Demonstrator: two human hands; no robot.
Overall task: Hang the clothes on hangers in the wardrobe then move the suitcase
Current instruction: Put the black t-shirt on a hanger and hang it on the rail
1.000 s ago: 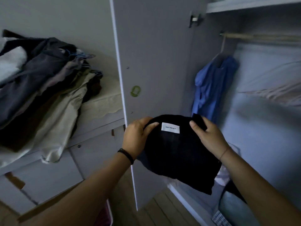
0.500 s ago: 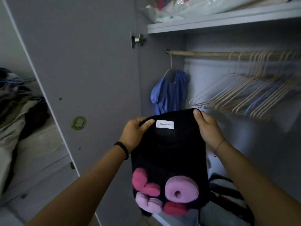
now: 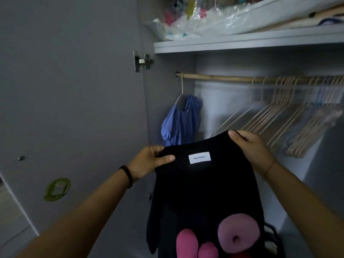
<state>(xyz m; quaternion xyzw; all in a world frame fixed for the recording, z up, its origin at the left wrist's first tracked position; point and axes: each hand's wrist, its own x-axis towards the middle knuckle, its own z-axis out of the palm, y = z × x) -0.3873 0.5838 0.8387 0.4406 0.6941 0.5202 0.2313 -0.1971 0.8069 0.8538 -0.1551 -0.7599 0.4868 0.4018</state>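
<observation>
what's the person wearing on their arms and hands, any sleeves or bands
No sleeves show: both forearms are bare right to the frame edge. The left hand has a dark band around its wrist. The right hand has a thin cord bracelet at its wrist. No gloves or rings are visible.

Dim, wide-angle warp, blurred hangers [image 3: 290, 123]

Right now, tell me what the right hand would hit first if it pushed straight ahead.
Probably the empty hangers on the rail. The right hand, gripping the black top, points up into the wardrobe, and their lower ends sit just beyond it. Depth is unclear.
</observation>
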